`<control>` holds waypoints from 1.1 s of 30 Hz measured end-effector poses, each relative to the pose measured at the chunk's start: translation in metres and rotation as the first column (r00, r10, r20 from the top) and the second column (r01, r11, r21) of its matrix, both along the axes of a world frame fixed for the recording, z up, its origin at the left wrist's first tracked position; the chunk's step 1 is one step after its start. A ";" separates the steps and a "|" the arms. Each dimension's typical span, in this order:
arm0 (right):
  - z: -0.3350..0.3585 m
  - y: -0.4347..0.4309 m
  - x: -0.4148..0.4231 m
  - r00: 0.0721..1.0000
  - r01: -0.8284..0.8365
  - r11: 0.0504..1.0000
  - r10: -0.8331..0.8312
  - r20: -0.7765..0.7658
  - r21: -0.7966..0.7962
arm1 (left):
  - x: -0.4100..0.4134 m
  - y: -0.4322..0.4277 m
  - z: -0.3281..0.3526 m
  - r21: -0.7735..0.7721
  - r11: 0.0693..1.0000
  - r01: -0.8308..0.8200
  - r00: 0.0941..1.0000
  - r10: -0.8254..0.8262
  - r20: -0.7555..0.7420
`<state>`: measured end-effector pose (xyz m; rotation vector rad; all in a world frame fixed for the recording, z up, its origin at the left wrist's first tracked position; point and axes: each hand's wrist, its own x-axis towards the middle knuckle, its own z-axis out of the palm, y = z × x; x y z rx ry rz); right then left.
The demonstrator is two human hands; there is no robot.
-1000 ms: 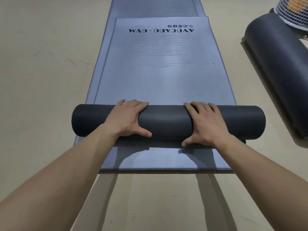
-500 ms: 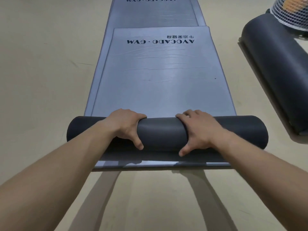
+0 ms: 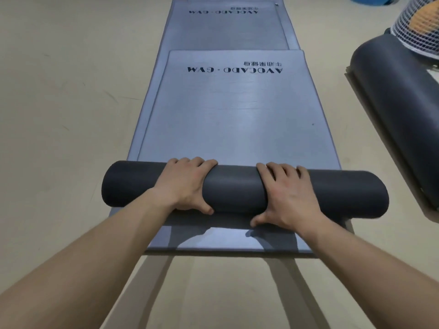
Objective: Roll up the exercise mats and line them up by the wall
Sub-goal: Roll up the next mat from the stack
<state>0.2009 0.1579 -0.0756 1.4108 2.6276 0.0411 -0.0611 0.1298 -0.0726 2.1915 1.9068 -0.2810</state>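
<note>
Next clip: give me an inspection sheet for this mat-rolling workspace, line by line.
Surface: beige floor, bare, faint scuffs.
Job's things: grey mat partly rolled into a dark roll; it lies on a second flat mat; finished roll lies at right.
Clutter: white net bag holding something orange, against the finished roll.
Grippers: left hand and right hand both laid over the roll, thumbs at its near side.
Cables: nothing seen.
Surroundings: blue object at top edge; no wall in view.
</note>
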 end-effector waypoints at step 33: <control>-0.006 0.034 0.006 0.997 -0.071 0.997 0.071 0.013 -0.010 | -0.009 0.012 -0.010 0.068 0.997 0.029 0.998 -0.026 -0.048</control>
